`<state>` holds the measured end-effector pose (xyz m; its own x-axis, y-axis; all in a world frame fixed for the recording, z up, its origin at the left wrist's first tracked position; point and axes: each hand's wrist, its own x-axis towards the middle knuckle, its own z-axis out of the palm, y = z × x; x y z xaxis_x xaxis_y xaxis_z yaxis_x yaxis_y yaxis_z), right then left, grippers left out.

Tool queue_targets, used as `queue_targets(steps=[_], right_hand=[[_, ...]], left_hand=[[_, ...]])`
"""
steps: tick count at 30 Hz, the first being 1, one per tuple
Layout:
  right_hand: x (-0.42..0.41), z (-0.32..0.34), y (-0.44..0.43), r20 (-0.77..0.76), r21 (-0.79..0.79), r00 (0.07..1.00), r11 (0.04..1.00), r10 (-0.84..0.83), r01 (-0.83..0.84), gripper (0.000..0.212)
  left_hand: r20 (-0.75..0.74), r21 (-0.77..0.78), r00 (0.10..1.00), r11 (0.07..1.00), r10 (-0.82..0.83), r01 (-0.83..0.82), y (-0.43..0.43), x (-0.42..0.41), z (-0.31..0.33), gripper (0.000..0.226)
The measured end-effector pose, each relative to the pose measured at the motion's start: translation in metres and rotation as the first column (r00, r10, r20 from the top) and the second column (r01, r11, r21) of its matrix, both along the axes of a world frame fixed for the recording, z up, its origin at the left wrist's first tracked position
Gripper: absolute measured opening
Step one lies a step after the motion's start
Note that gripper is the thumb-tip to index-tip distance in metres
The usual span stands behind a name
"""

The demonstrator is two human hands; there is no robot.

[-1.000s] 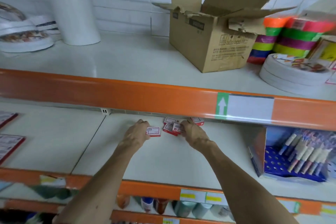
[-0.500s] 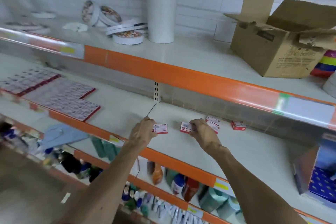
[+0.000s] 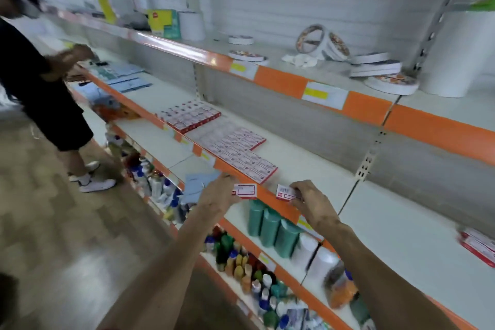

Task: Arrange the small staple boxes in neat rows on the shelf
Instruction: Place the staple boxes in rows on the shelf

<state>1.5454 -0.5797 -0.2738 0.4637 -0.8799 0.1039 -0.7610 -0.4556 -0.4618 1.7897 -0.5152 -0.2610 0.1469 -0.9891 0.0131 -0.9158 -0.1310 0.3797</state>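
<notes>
Boxes in both hands, held over the shelf front. Left hand (image 3: pixel 217 197) pinches one small staple box (image 3: pixel 245 191) by its left end, fingers curled round it, label up. Right hand (image 3: pixel 313 201) pinches a second staple box (image 3: pixel 286 193) by its right end, thumb and fingertips closed on it. Both boxes sit above the orange front lip (image 3: pixel 267 197) of the shelf (image 3: pixel 316 169), just beside the near corner of the laid stock, touching none of it.

Done so far:
- far block (image 3: pixel 191 115), tight rows, looks squared off.
- near block (image 3: pixel 235 151), rows flush, but its near edge is stepped, so the last rows read as unfinished.

Left to do, by my reading: seat the two held boxes against that stepped edge. Loose boxes (image 3: pixel 478 248) lie well apart at the right, not in rows; their count is too blurred to tell. Task well along, not complete.
</notes>
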Motion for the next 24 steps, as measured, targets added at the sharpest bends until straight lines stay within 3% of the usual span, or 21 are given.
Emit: queue_targets(steps=[11,24], right_hand=[[0.158,0.002,-0.014,-0.037,0.044,0.995,0.995,0.094,-0.092,0.04],[0.218,-0.014,-0.116,0.073,0.037,0.996,0.998,-0.047,0.044,0.038]], left_hand=[[-0.063,-0.005,0.992,0.994,0.106,-0.106,0.01,0.143,-0.006,0.035],[0.009,0.001,1.0,1.0,-0.028,0.028,-0.106,0.216,-0.021,0.044]])
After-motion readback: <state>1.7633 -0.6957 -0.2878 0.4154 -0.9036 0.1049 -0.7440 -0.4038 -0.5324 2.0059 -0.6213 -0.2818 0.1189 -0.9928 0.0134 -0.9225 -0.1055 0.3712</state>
